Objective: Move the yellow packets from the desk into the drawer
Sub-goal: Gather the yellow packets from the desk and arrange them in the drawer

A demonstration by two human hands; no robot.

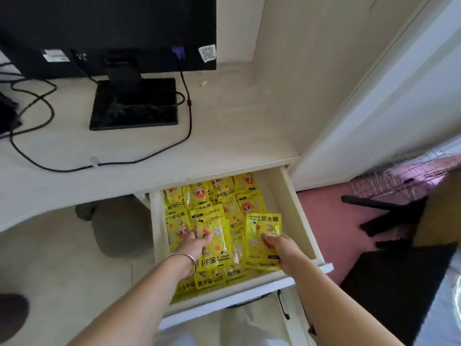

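Note:
The white drawer (303, 216) under the desk stands pulled out, and several yellow hand-warmer packets (224, 193) lie in it in overlapping rows. My left hand (193, 245), a bangle on its wrist, pinches a yellow packet (217, 236) above the left half of the drawer. My right hand (280, 247) grips another yellow packet (262, 228) by its lower part over the right half. I see no yellow packets on the desk top (224, 136).
A black monitor (107, 31) on a square base (134, 103) stands at the back of the desk, with black cables (188, 121) looping across the top. A wall panel (311, 71) rises to the right. Dark chair legs (389, 216) are on the pink floor.

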